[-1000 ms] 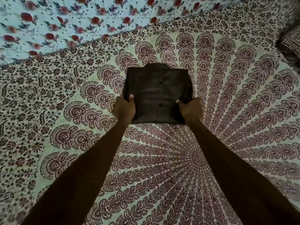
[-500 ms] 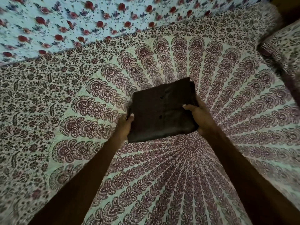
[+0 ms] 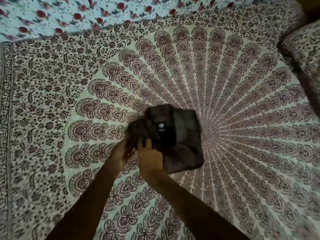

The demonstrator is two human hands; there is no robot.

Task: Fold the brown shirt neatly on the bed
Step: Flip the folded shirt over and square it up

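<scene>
the folded brown shirt (image 3: pixel 183 141) is over the middle of the patterned bed cover (image 3: pixel 242 101) — the right hand (image 3: pixel 150 158) holds its near left corner with fingers curled on the edge, and the left hand (image 3: pixel 121 154) touches the same corner, its grip lost in blur.

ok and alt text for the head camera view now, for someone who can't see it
A left hand and right hand hold a folded brown shirt by its near left edge over a bed cover printed with a fan pattern. The picture is blurred; a red-flowered sheet lies at the far side, a pillow at right.
</scene>
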